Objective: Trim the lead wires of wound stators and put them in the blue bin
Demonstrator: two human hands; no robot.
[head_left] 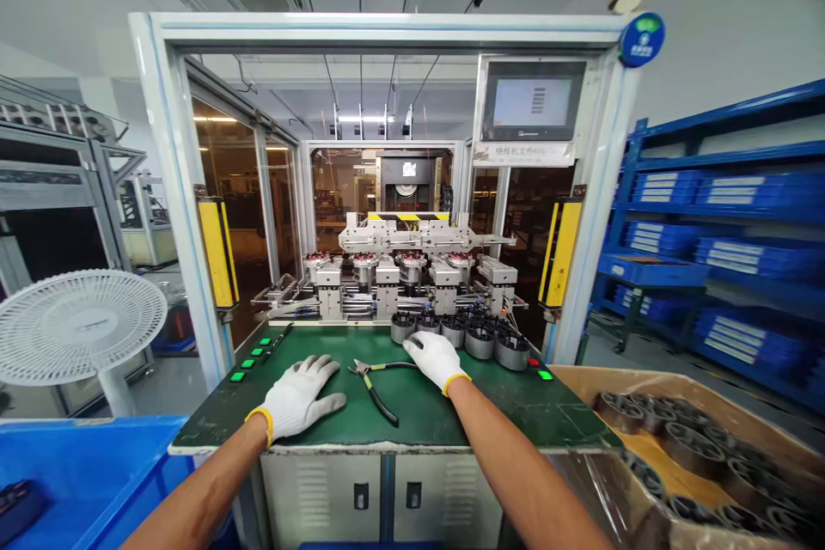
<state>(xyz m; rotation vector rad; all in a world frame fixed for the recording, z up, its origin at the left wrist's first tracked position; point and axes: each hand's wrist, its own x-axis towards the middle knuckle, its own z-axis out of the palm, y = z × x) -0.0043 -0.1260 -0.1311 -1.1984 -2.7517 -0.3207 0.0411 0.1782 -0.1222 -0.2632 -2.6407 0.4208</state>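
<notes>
My left hand [300, 395], in a white glove with a yellow cuff, lies on the green tabletop [451, 430] with its fingers spread and nothing held. Between my hands rests a pair of cutting pliers [372, 387], jaws pointing left and handles apart. One handle runs up to my right hand [439, 359], which is gloved the same way. Its fingers reach forward beside a cluster of grey ring-shaped motor stators [480, 342] with black inserts; whether they touch one is unclear. Part of the nearer stators is hidden behind that hand.
A winding machine [400, 275] with several red-topped heads stands behind the table. Green-lit buttons [256, 352] sit at left, red and green ones [546, 375] at right. A box [580, 374] of stators is at right; a blue bin [129, 455] and a fan [83, 322] at left.
</notes>
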